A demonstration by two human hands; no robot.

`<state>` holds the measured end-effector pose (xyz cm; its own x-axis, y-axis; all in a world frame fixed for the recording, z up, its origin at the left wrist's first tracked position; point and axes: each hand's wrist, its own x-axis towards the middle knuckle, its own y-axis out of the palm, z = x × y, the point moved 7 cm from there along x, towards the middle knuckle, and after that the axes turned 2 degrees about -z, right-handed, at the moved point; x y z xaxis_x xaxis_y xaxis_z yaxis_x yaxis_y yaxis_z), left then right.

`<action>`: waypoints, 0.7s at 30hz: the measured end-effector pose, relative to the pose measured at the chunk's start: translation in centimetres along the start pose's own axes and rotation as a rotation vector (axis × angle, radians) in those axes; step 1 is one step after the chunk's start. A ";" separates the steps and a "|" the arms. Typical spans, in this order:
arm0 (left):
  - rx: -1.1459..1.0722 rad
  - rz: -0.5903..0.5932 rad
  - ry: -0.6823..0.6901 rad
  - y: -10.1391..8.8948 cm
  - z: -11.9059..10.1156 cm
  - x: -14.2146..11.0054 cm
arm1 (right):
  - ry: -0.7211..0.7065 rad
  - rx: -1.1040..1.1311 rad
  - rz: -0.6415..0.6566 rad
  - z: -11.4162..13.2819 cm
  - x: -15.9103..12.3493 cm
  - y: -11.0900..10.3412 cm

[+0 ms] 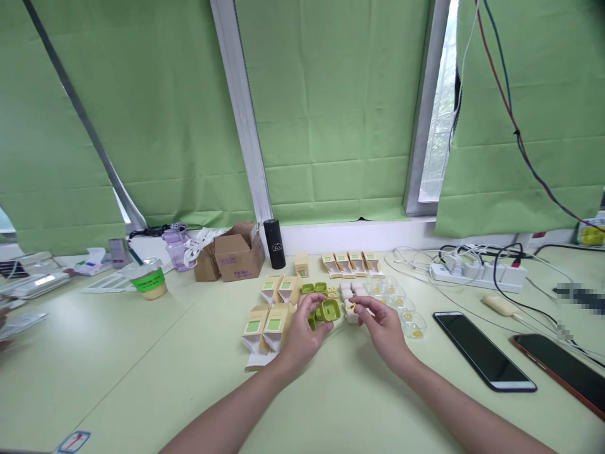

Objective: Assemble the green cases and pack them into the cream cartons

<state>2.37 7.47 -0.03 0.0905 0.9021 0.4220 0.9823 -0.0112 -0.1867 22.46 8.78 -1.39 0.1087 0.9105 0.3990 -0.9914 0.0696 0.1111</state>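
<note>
My left hand is closed around a small green open case, held just above the pale green table. My right hand pinches a small cream piece right beside the green case. Behind the hands lie more green cases, cream pieces and clear plastic trays. Tan cartons with green labels lie to the left of my left hand, and more of them stand in a row farther back.
Two phones lie at the right, one black and one red-edged. A power strip with cables sits behind them. A cardboard box, a black bottle and a cup with a green band stand at the back left.
</note>
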 end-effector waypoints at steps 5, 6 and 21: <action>-0.023 0.012 0.010 0.2 0.0 -0.2 | 0.158 0.112 -0.018 -0.9 0.1 0.0; -0.026 0.013 0.015 0.2 0.1 -0.2 | 0.186 0.130 -0.020 -1.1 0.1 0.0; -0.029 0.055 -0.024 0.7 0.0 -0.5 | 0.186 0.231 0.056 -0.6 -0.1 0.6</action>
<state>2.98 7.03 -0.32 0.1404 0.9100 0.3900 0.9805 -0.0730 -0.1826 21.81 9.01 -1.93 0.0181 0.9708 0.2392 -0.9502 -0.0578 0.3063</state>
